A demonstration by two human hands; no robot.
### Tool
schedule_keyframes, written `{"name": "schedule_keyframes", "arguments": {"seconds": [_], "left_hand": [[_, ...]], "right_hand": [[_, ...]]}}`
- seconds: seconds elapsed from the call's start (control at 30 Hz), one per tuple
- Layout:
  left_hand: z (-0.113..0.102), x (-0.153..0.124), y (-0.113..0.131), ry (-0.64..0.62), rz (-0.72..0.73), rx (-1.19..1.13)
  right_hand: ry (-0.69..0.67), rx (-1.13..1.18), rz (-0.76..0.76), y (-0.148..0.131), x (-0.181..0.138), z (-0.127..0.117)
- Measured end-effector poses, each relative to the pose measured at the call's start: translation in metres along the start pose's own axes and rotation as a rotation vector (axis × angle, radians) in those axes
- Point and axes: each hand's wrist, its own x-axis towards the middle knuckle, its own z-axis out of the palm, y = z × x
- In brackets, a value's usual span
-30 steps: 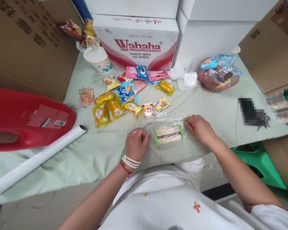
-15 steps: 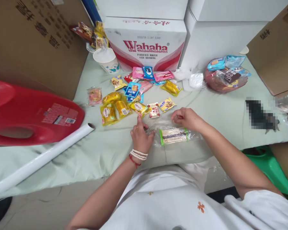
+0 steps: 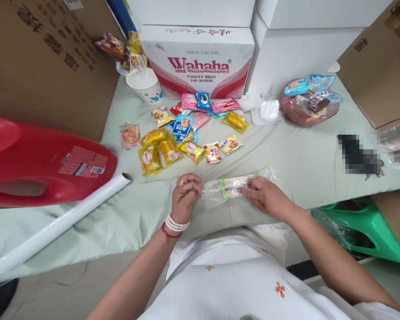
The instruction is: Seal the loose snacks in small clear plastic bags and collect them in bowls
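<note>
Over the head camera, I'm pinching the clear plastic wrap (image 3: 214, 195)'s left end with the left hand (image 3: 184, 200); the right hand (image 3: 270, 196) is grasping the green-ended snack packet (image 3: 234, 183)'s right end, near the table (image 3: 203, 224)'s near edge.

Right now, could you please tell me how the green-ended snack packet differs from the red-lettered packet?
The green-ended snack packet is long and narrow, while the red-lettered packet is squarish. The green-ended snack packet has clear plastic film about it and the right hand on it; the red-lettered packet lies on the cloth, untouched. Both are wrapped.
</note>
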Motion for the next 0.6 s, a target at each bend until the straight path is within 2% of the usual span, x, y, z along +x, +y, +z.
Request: {"name": "schedule_keyframes", "arguments": {"seconds": [0.1, 0.2, 0.27, 0.37, 0.43, 0.47, 0.53, 0.6], "left_hand": [[0.006, -0.002, 0.013, 0.066, -0.101, 0.282], [0.01, -0.007, 0.026, -0.026, -0.122, 0.458], [0.008, -0.01, 0.035, -0.105, -0.15, 0.351], [0.008, -0.009, 0.048, -0.238, -0.347, -0.017], [0.017, -0.004, 0.056, -0.307, -0.467, -0.224], [0.023, -0.001, 0.059, -0.322, -0.48, -0.272], [0.039, 0.005, 0.064, -0.323, -0.391, -0.212], [0.053, 0.008, 0.068, -0.316, -0.231, 0.024]], "right_hand": [[0.038, -0.016, 0.077, -0.01, -0.004, 0.003], [0.061, -0.016, 0.141, -0.015, -0.007, 0.007], [0.081, 0.001, 0.156, -0.016, -0.008, 0.01], [0.119, 0.055, 0.133, -0.017, -0.007, 0.016], [0.145, 0.086, 0.117, -0.02, -0.006, 0.019], [0.158, 0.095, 0.115, -0.022, -0.005, 0.02], [0.188, 0.115, 0.111, -0.026, -0.006, 0.022], [0.237, 0.169, 0.116, -0.028, -0.008, 0.021]]}}
